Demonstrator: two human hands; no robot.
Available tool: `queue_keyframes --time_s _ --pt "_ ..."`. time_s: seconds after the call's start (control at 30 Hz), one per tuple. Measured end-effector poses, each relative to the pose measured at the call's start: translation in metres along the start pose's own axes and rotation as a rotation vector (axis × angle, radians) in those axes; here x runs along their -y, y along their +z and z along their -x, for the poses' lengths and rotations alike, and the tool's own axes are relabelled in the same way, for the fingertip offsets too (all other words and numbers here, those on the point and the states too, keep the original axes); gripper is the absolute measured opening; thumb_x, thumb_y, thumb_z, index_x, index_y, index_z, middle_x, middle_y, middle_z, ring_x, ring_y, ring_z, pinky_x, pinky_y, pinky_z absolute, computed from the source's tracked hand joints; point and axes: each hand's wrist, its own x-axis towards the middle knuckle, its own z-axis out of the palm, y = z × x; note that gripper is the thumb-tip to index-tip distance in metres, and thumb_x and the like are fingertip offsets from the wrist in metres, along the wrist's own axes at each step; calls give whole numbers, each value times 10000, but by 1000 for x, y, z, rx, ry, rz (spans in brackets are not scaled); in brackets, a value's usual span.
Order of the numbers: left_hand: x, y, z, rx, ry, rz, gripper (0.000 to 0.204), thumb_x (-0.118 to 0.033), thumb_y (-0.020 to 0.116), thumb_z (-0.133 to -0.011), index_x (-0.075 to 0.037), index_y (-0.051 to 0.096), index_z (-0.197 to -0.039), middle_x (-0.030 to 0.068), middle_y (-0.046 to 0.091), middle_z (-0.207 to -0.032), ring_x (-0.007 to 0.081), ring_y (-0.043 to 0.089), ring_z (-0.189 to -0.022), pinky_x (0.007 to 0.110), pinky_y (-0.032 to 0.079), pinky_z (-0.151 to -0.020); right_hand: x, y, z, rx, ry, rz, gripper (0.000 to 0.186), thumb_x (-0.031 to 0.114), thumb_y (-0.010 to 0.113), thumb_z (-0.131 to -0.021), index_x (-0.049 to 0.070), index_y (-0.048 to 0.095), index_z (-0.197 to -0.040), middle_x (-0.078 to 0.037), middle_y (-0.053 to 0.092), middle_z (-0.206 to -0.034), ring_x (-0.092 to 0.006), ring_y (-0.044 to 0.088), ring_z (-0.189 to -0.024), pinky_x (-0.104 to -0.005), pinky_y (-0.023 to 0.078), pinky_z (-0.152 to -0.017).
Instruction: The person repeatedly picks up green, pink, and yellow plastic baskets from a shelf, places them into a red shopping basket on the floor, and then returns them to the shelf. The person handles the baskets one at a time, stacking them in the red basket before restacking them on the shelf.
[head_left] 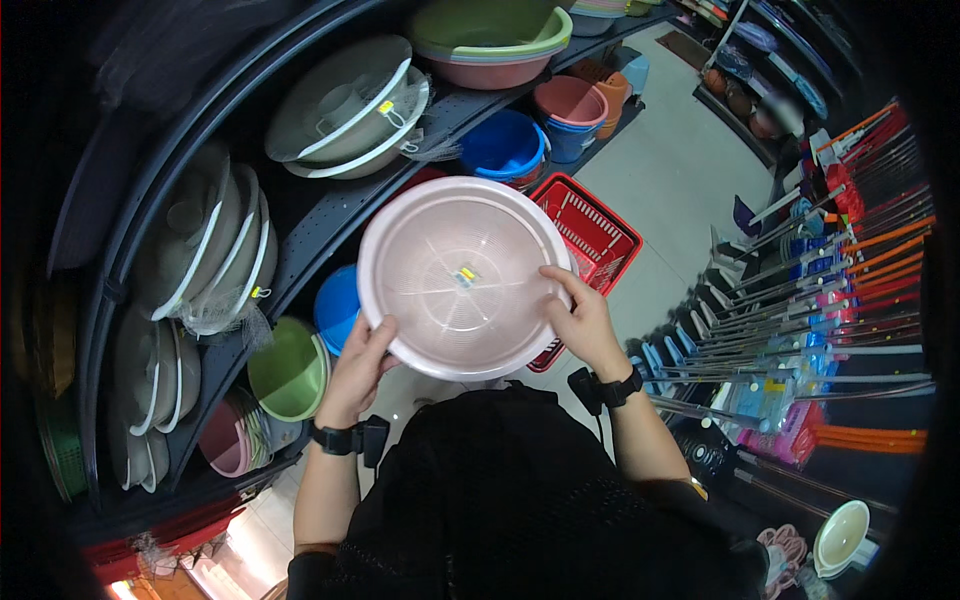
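Between my two hands I hold a round, pale pink plastic colander (440, 230), its perforated bottom showing and a small yellow label at its centre. My left hand (362, 358) grips the lower left of the rim, thumb on the near side. On the right side, my right hand (580, 318) is closed around the rim with its fingers reaching over the edge. The colander is held in front of my body, partly covering a red shopping basket (610, 225) on the floor behind it.
Left, a dark shelf (300, 240) carries several stacked grey-white basins (345, 105) and green and pink tubs (490, 50). Blue buckets (500, 145) and a green bucket (290, 370) stand lower down. Mops and brooms (800, 300) hang along the right, beside a tiled floor aisle (670, 150).
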Motion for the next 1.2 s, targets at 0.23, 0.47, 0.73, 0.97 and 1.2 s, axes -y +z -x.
queue_keyframes --time_s 0.23,0.47,0.73,0.97,1.2 --pt "39 -2 -16 2 -96 -193 638 -346 602 -1065 -74 342 -1580 171 516 -1515 227 592 -1259 346 542 -950 -103 -21 -13 -190 113 271 436 104 602 -852 51 711 -1271 -166 711 -813 -183 631 -631 -350 518 -646" --pt "84 -43 7 -90 -213 -223 534 -326 593 -1071 -57 450 -1509 119 644 -1330 198 643 -1146 323 550 -894 -156 -13 -45 -164 216 486 429 142 607 -833 40 711 -1236 -283 728 -988 -418 726 -957 -491 567 -915" --pt "107 -46 36 -149 -297 -192 466 -290 576 -1078 -39 505 -1464 81 652 -1290 153 643 -1084 304 539 -873 -208 -20 -73 -176 249 596 377 158 587 -836 40 746 -1157 -248 739 -1045 -412 723 -1002 -483 567 -936" --pt "118 -52 41 -164 -310 -219 478 -338 551 -1087 -45 503 -1461 97 632 -1318 194 636 -1125 348 539 -919 -188 -36 -84 -21 248 745 354 215 639 -861 63 744 -1162 -256 736 -1035 -408 719 -1003 -500 570 -913" --pt "115 -44 39 -179 -316 -220 440 -288 570 -1081 -48 537 -1449 69 660 -1279 150 651 -1075 303 529 -869 -192 -3 -98 60 246 763 439 284 687 -864 82 717 -1253 -256 737 -1063 -406 719 -1026 -500 568 -934"
